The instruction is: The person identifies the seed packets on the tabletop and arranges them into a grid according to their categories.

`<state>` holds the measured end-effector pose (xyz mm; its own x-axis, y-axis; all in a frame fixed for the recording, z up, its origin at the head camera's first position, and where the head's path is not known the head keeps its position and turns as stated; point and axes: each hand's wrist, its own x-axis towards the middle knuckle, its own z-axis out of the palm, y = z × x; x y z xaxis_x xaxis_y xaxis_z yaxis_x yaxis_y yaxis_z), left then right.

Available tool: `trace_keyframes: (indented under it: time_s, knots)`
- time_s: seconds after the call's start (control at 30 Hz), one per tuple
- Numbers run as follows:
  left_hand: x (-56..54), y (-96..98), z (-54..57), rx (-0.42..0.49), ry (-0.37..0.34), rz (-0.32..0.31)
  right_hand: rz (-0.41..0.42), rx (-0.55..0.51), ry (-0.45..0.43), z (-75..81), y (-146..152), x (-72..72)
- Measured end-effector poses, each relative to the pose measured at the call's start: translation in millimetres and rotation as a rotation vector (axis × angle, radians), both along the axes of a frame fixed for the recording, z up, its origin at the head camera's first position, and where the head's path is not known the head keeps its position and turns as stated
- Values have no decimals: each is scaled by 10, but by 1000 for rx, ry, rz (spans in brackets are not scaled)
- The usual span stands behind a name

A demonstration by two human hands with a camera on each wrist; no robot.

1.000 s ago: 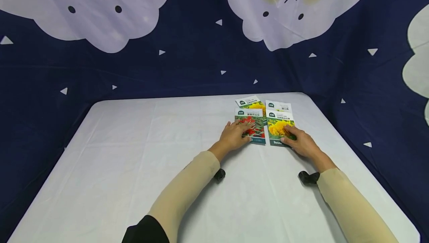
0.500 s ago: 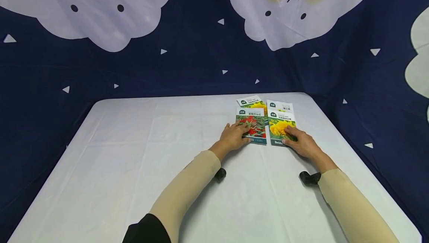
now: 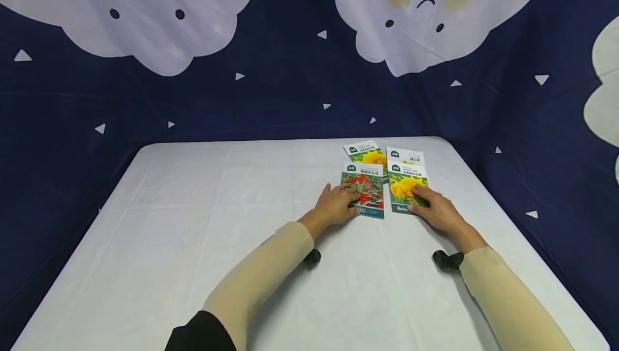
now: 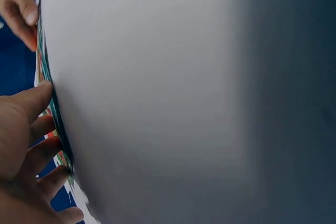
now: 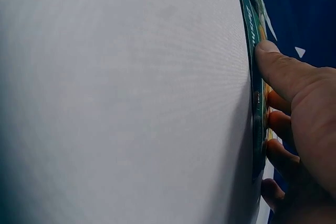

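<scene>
In the head view, my left hand (image 3: 335,205) rests its fingers on the seed packet with red flowers (image 3: 369,192). The left wrist view shows the thumb (image 4: 39,98) at this packet's near edge and the other fingers spread across it. My right hand (image 3: 437,210) touches the lower right part of a seed packet with yellow flowers (image 3: 401,185). Behind the red-flower packet, partly covered, lies another yellow-flower seed packet (image 3: 371,156). A mostly hidden packet (image 3: 406,153) pokes out behind the right one. All lie flat or nearly flat on the table.
A white cloth covers the table (image 3: 193,233), whose far edge meets a dark blue curtain (image 3: 280,109) printed with clouds and triangles. Black wrist devices (image 3: 447,260) sit below both forearms, close to the tabletop.
My left hand and the red-flower packet have slid slightly toward me. The right hand stays on the yellow-flower packet. The head view has shifted a little.
</scene>
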<state>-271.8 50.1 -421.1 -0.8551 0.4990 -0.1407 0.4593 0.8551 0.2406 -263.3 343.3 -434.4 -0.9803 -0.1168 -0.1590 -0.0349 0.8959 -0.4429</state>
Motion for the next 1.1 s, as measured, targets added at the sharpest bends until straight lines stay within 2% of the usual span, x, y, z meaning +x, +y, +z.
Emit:
trace_keyframes:
  time_s: [0.27, 0.47, 0.8, 1.1]
  knots:
    - [248, -212, 3, 10, 37, -47, 26, 29, 25, 5, -22, 22]
    - [367, -344, 17, 19, 40, -72, 26, 26, 23, 2, -5, 42]
    - [568, -681, 17, 126, -3, -66, 25, 25, 15, 5, -38, 43]
    - [801, -982, -5, 185, 4, -43, 15, 36, -4, 9, -35, 61]
